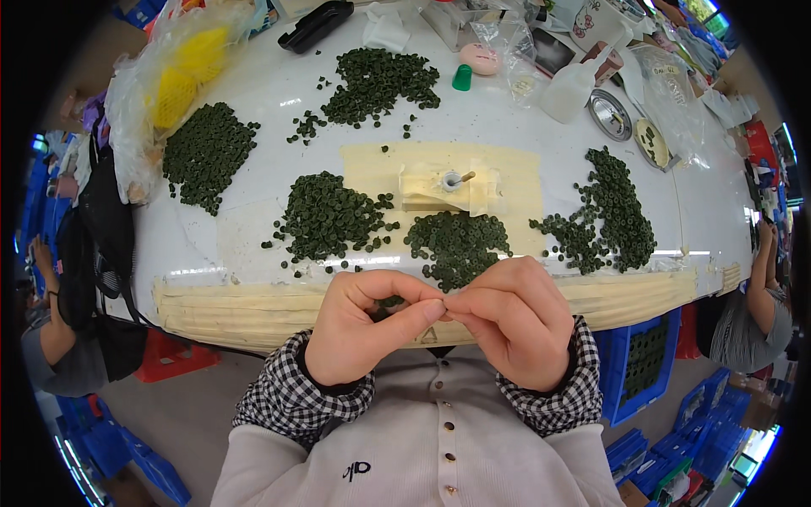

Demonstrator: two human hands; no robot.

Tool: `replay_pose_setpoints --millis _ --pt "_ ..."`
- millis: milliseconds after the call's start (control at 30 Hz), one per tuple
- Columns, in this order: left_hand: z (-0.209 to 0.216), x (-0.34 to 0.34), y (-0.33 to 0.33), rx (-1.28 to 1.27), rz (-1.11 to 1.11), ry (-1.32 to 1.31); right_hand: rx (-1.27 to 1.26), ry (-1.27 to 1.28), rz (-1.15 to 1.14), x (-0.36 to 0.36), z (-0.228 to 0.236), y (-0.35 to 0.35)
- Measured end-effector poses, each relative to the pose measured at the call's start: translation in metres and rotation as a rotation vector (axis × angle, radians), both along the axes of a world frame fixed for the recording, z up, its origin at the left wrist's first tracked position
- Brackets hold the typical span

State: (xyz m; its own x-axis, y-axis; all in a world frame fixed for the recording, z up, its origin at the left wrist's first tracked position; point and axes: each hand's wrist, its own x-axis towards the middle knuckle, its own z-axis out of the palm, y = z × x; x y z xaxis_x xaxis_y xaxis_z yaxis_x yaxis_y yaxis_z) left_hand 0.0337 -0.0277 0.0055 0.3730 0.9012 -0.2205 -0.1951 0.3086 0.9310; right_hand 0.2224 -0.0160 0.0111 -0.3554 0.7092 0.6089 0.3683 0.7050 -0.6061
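My left hand (363, 317) and my right hand (517, 317) meet over the table's near edge, thumbs and forefingers pinched tip to tip. Whatever sits between the fingertips is hidden or too small to name. Just beyond them lies a heap of small dark green round parts (456, 245), and a similar heap (329, 215) spreads to its left. Behind the nearer heap, a small taped block (422, 188) carries a round white cup (454, 180) with a thin brown stick (467, 177) poking out.
More green parts form piles at far left (207, 156), far middle (380, 84) and right (621, 211). A green cap (461, 78), pink oval object (480, 58), white bottle (574, 89) and round tins (610, 115) stand at the back. A blue crate (621, 406) is below right. People sit on both sides.
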Motion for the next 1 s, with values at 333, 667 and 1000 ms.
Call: replay_pose_setpoints --millis 333,667,1000 --pt "0.001 0.004 -0.003 0.087 0.066 0.074 -0.011 0.053 -0.015 -0.002 -0.005 -0.001" --pt "-0.004 0.008 -0.004 0.035 0.104 0.018 -0.156 0.128 -0.018 -0.003 -0.003 -0.004" --pt "-0.004 0.005 -0.007 0.113 0.091 0.076 -0.784 0.544 0.102 -0.005 -0.007 -0.011"
